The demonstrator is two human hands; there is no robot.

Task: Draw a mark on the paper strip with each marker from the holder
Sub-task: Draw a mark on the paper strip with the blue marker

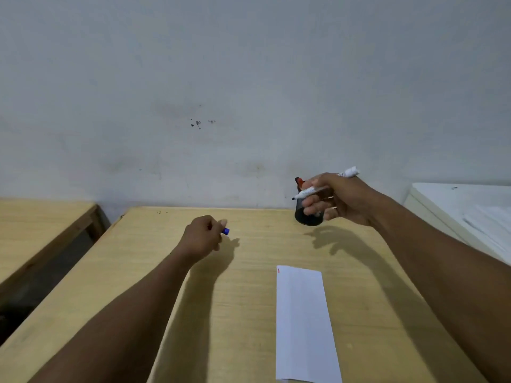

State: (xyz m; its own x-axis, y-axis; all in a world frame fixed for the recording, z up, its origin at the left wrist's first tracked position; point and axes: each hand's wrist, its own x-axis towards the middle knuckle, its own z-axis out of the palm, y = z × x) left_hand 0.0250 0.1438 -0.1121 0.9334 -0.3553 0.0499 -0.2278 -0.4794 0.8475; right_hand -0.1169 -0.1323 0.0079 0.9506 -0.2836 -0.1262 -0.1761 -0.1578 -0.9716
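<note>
A white paper strip (302,324) lies lengthwise on the wooden table (154,286), with a small red mark at its top left corner. My right hand (336,200) holds an uncapped white marker (326,185), tip pointing left, in the air above the table's far right. Just behind that hand stands the dark round holder (307,217), with a red-capped marker (299,182) sticking out of it. My left hand (203,234) hovers over the table's far middle, fingers pinched on a blue marker cap (226,231).
A pale wall rises right behind the table. A second wooden table (36,225) stands to the left across a dark gap. A white cabinet or chest (464,214) stands at the right.
</note>
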